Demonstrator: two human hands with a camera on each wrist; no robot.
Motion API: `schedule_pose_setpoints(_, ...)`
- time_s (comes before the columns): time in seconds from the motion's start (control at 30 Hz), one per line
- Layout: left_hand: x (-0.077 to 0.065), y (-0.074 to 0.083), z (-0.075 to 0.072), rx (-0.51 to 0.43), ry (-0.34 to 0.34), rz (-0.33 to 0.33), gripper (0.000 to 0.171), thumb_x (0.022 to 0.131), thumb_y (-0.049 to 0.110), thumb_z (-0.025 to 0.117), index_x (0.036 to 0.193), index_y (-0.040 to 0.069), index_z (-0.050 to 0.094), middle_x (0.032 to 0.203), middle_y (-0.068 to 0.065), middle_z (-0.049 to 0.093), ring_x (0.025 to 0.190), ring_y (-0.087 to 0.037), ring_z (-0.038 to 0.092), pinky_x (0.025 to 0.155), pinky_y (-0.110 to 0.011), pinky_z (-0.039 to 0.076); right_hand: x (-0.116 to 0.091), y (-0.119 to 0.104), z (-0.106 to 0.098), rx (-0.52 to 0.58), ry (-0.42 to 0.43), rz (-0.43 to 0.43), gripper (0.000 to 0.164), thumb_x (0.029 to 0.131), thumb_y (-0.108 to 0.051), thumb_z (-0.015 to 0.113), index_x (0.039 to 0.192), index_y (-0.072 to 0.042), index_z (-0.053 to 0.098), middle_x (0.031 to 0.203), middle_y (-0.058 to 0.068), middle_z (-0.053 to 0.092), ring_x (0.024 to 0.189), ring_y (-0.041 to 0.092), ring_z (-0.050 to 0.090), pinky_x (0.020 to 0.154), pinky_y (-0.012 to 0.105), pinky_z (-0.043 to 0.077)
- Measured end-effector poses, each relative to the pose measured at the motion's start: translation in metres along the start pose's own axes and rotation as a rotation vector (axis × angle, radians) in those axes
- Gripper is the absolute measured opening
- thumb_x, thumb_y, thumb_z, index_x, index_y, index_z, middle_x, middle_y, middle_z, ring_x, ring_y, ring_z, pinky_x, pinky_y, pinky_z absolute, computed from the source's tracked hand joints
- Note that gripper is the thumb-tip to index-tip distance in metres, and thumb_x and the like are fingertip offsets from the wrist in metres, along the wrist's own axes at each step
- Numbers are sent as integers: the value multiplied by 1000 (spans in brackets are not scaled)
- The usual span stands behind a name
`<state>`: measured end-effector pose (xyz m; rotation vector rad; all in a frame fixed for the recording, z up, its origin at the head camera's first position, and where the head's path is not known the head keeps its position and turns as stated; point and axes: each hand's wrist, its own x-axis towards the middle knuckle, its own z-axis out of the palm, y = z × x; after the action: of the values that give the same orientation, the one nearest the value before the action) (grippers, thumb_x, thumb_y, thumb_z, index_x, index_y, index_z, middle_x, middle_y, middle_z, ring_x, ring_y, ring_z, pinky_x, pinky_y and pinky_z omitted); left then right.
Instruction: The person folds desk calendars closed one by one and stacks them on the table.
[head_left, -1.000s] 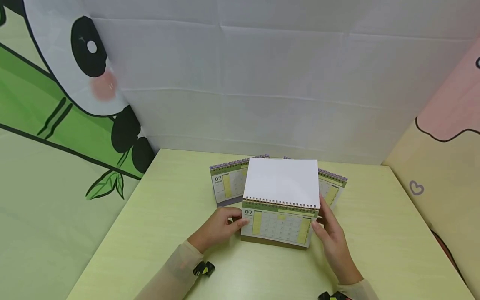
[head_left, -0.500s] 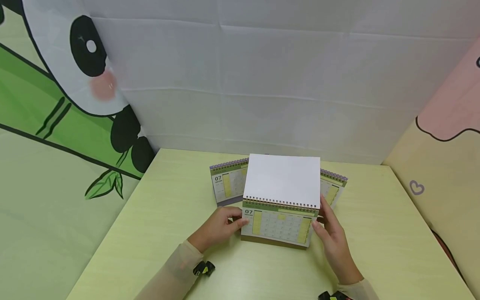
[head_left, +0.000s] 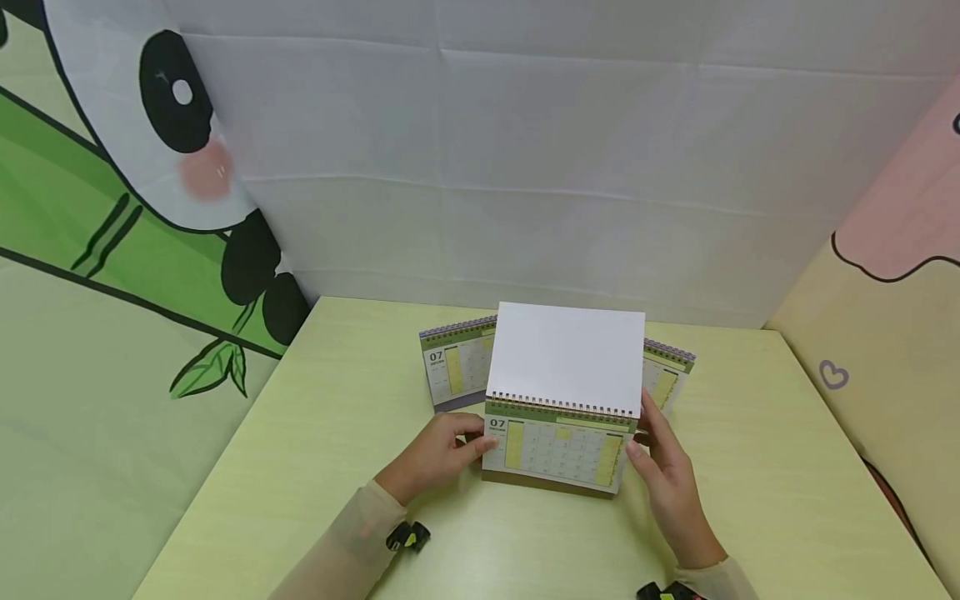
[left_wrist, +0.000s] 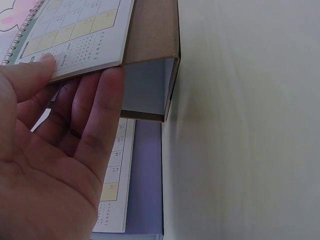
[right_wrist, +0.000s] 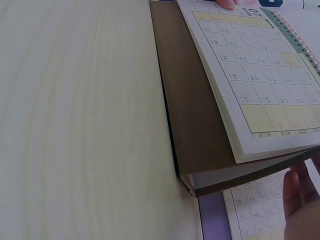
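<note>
Both hands, left hand [head_left: 437, 454] and right hand [head_left: 670, 482], still grip the near desk calendar [head_left: 558, 450] by its sides; its white page [head_left: 566, 358] has swung slightly higher.

My table [head_left: 337, 467] is pale yellow-green with a faint wood grain. Three desk calendars stand on it: the front calendar [head_left: 558, 450] near me, the left calendar [head_left: 453, 367] and right calendar [head_left: 667, 375] just behind.

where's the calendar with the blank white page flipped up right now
In the head view the front calendar stands mid-table, held between the left hand and the right hand, just in front of two other calendars.
</note>
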<state>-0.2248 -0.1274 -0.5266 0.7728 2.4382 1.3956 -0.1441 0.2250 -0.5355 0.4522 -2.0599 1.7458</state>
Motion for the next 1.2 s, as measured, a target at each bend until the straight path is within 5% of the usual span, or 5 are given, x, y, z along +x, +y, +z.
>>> schedule_pose_setpoints(1.2, 2, -1, 0, -12, -7, -10, 21, 117, 22, 75, 125, 8, 89, 123, -11, 89, 94, -11, 64, 82, -22, 56, 1, 2, 0, 61, 17, -98, 70, 111, 21, 47, 180, 7, 38, 156, -11, 68, 133, 6, 63, 114, 18, 48)
